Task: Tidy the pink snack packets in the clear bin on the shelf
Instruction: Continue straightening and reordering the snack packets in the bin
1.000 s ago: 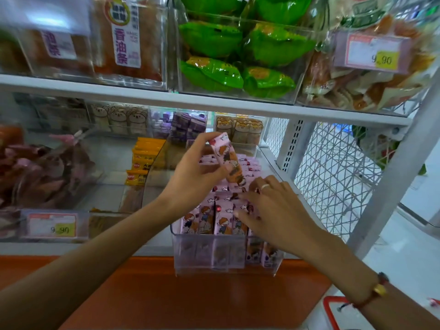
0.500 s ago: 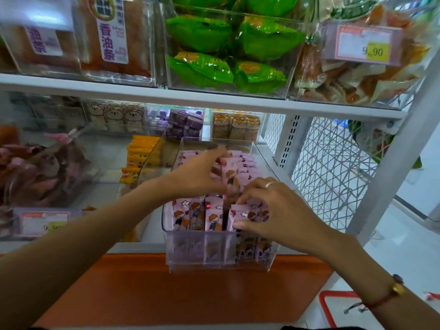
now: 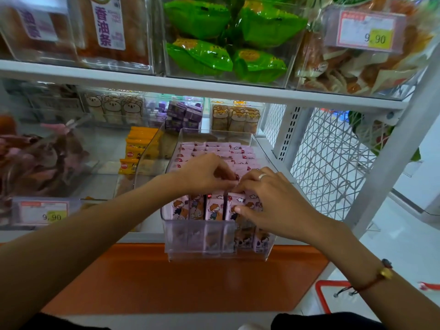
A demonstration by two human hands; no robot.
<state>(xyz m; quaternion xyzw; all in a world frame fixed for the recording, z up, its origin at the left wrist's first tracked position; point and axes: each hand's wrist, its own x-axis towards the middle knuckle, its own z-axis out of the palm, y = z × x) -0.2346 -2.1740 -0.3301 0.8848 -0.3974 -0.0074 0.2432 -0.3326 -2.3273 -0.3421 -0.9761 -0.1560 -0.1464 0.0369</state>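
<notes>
upper shelf (image 3: 214, 91) low over clear bin (image 3: 214, 254), wire mesh (image 3: 333, 163) right, open front

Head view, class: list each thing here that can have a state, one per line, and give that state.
Clear bin: open-topped, nearly full.
Pink snack packets: standing upright in rows.
Left hand: fingers curled down, pinching a packet.
Right hand: fingers curled onto the front-row packets.
Green packets: piled loosely in the bin above.
</notes>
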